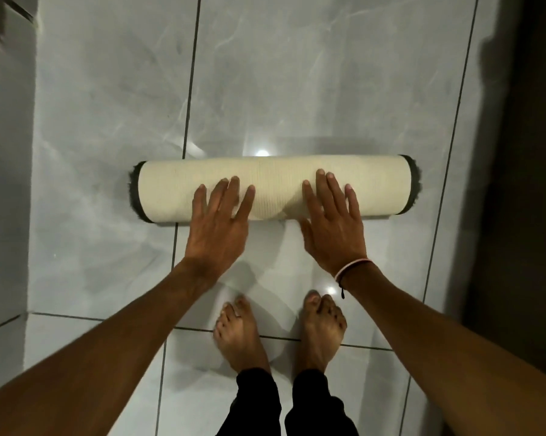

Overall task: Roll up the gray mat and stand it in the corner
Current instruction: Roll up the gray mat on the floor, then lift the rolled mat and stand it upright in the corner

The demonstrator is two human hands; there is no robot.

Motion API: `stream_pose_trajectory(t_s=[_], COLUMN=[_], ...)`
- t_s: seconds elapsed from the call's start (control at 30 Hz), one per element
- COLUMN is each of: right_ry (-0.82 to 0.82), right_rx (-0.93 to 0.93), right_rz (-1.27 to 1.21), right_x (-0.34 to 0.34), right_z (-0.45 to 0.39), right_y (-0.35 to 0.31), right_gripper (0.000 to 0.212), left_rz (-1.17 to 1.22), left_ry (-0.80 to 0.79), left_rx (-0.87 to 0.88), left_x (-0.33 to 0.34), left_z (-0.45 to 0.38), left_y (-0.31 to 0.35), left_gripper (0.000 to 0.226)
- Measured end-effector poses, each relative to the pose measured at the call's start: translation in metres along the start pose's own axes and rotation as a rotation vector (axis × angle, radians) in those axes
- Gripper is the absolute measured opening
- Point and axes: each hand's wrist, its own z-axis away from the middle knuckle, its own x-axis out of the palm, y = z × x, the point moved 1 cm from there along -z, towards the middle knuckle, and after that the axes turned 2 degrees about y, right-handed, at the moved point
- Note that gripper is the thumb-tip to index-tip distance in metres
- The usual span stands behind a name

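Observation:
The mat (274,184) lies fully rolled on the floor, a cream-backed cylinder running left to right, with dark gray pile showing at both ends. My left hand (218,225) rests flat on its near side, left of the middle, fingers spread. My right hand (331,218) lies flat on the roll just right of the middle, fingers apart, with a thin bracelet at the wrist. Neither hand grips the roll; both press on top of it.
The floor is glossy gray marble-look tile (265,73) with dark grout lines. A light wall (7,184) runs along the left; a dark surface (523,184) runs along the right. My bare feet (278,335) stand just behind the roll.

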Motion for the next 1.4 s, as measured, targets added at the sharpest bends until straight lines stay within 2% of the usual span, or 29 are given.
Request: stream_pose_trajectory(t_s=[0.07, 0.13, 0.3, 0.43, 0.63, 0.7, 0.77, 0.83, 0.9, 0.97, 1.03, 1.1, 1.17, 1.27, 1.4], right_ry=[-0.130, -0.203, -0.262, -0.252, -0.098, -0.050, 0.000, 0.065, 0.087, 0.068, 0.072, 0.095, 0.243, 0.458, 0.586], right_rx=[-0.009, -0.020, -0.041, -0.052, 0.012, 0.100, 0.257, 0.432, 0.657, 0.958, 1.213, 1.189, 1.026, 0.924, 0.673], right_rz=[0.018, 0.049, 0.097, 0.112, 0.085, 0.094, 0.098, -0.007, -0.250, -0.712, -1.289, -1.571, -1.670, -1.648, -1.626], right_x=[0.001, 0.001, -0.003, 0.010, 0.018, 0.013, -0.007, -0.039, -0.079, -0.118, -0.161, -0.220, -0.297, -0.418, -0.585], right_z=[-0.012, -0.028, -0.085, -0.114, -0.092, -0.078, -0.059, -0.046, -0.040, -0.047, -0.065, -0.091, -0.119, -0.140, -0.142], right_y=[0.003, 0.007, 0.021, 0.032, 0.022, 0.017, 0.013, 0.011, 0.008, 0.003, -0.005, -0.017, -0.035, -0.061, -0.088], right_gripper=[0.085, 0.103, 0.111, 0.112, 0.091, 0.085, 0.097, 0.117, 0.134, 0.146, 0.149, 0.140, 0.119, 0.093, 0.066], left_rz=[-0.005, -0.073, -0.129, -0.144, -0.163, -0.145, -0.120, -0.115, 0.013, 0.120, 0.165, 0.247, 0.330, 0.436, 0.507], left_ry=[-0.153, -0.188, -0.176, -0.189, -0.147, -0.150, -0.131, -0.090, -0.140, -0.133, -0.093, 0.007, 0.143, 0.289, 0.383], left_rx=[-0.004, -0.016, -0.097, -0.091, 0.008, 0.004, -0.008, -0.070, -0.184, -0.306, -0.418, -0.461, -0.462, -0.466, -0.385], left_x=[0.005, 0.008, -0.002, 0.003, 0.002, -0.005, -0.023, -0.046, -0.070, -0.094, -0.126, -0.172, -0.234, -0.334, -0.481], left_z=[-0.008, -0.022, -0.082, -0.121, -0.108, -0.102, -0.091, -0.071, -0.049, -0.030, -0.019, -0.012, -0.010, -0.014, -0.020], left_y=[0.002, 0.002, 0.004, -0.003, -0.007, -0.005, -0.005, -0.006, -0.007, -0.010, -0.012, -0.013, -0.014, -0.012, -0.037], left_gripper=[0.102, 0.121, 0.135, 0.125, 0.095, 0.083, 0.070, 0.066, 0.074, 0.078, 0.079, 0.077, 0.074, 0.075, 0.089])
